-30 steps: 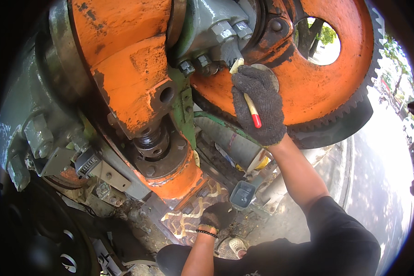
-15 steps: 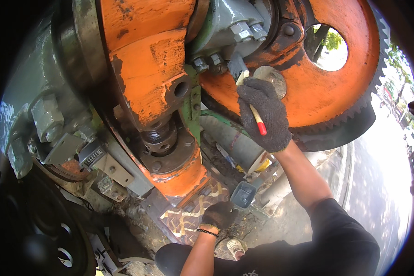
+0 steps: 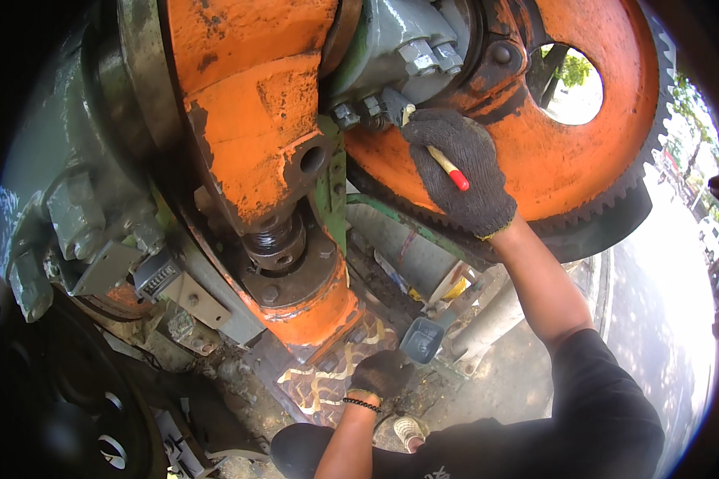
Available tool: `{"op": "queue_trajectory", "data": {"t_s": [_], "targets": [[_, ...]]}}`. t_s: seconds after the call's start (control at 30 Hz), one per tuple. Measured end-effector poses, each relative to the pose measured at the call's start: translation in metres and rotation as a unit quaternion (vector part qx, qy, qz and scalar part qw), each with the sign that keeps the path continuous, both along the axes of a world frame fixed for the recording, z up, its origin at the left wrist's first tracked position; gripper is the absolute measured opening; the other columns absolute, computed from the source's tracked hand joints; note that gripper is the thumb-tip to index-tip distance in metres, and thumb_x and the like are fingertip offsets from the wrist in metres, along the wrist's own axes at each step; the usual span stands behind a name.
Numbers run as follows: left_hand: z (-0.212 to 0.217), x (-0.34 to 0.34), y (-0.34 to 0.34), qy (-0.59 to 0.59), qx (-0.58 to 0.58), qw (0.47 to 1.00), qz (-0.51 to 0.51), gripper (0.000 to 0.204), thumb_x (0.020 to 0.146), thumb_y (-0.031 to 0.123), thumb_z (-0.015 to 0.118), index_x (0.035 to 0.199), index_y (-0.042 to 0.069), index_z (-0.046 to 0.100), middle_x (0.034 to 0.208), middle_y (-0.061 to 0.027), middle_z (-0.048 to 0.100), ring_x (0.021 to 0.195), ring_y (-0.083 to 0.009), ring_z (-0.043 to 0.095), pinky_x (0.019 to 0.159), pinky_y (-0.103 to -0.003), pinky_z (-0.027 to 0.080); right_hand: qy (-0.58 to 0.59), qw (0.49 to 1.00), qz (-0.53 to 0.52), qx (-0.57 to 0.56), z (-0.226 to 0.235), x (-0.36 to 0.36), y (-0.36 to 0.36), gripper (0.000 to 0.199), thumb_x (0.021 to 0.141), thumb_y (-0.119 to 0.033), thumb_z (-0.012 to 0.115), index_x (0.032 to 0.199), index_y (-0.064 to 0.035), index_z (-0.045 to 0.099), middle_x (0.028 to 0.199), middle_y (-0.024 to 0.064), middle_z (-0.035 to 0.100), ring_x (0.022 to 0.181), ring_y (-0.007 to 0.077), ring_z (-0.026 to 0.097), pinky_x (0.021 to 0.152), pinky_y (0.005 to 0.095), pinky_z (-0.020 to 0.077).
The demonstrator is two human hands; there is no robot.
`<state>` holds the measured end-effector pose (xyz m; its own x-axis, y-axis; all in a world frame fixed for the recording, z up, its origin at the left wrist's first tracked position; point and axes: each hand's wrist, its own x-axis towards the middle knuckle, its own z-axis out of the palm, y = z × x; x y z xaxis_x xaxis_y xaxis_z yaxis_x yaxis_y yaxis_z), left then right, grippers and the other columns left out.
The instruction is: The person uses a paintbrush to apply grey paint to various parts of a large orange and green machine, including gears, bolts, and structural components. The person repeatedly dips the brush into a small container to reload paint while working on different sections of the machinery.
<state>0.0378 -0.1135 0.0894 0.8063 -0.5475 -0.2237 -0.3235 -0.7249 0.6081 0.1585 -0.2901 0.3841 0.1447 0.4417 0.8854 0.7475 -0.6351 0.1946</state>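
Observation:
My right hand, in a dark knit glove, is closed around a paintbrush with a pale handle and a red end. Its grey-coated bristles reach the bolts under a grey-painted clamp, beside the orange gear wheel. Low in the middle, my gloved left hand is closed at the near edge of a small grey-blue paint container. Its fingertips are partly hidden. Just left of that hand lies brown patterned cloth.
An orange machine arm with a threaded screw stands left of my right hand. Grey-painted nuts and brackets fill the left side. Gear teeth run along the wheel's rim. A dark wheel sits lower left; pavement lies right.
The brush tip has moved slightly left and up along the bolts, and my right hand has turned a little. It now covers the round metal disc seen before. My left hand stays put.

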Motion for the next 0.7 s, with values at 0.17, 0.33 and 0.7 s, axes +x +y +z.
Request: {"op": "queue_trajectory", "data": {"t_s": [0.17, 0.33, 0.7], "targets": [[0.008, 0.002, -0.001, -0.01, 0.003, 1.0, 0.013, 0.046, 0.103, 0.045, 0.053, 0.123, 0.008, 0.071, 0.125, -0.0195, 0.073, 0.119, -0.0384, 0.069, 0.102, -0.051, 0.054, 0.002, 0.999, 0.003, 0.034, -0.002, -0.004, -0.001, 0.025, 0.091, 0.003, 0.074, 0.114, -0.0031, 0.072, 0.116, 0.0178, 0.073, 0.109, 0.039, 0.071, 0.093, 0.0453, 0.0565], [-0.001, 0.01, -0.006, 0.006, -0.002, 1.0, -0.024, 0.046, 0.101, 0.044, 0.053, 0.123, 0.008, 0.071, 0.124, -0.0195, 0.073, 0.118, -0.0383, 0.069, 0.101, -0.051, 0.054, -0.021, 0.999, 0.004, 0.037, 0.004, 0.0, 0.006, 0.023, 0.092, 0.002, 0.074, 0.114, -0.0019, 0.072, 0.114, 0.017, 0.073, 0.108, 0.0388, 0.071, 0.093, 0.0446, 0.0568], [0.001, 0.013, -0.021, 0.005, -0.016, 1.0, 0.009, 0.046, 0.099, 0.046, 0.053, 0.12, 0.011, 0.073, 0.121, -0.02, 0.073, 0.116, -0.0398, 0.069, 0.1, -0.053, 0.054, 0.02, 0.998, -0.026, 0.049, 0.01, 0.0, -0.003, 0.023, 0.093, -0.002, 0.075, 0.116, -0.0023, 0.074, 0.115, 0.0163, 0.074, 0.11, 0.0358, 0.072, 0.096, 0.0438, 0.0565]]}}
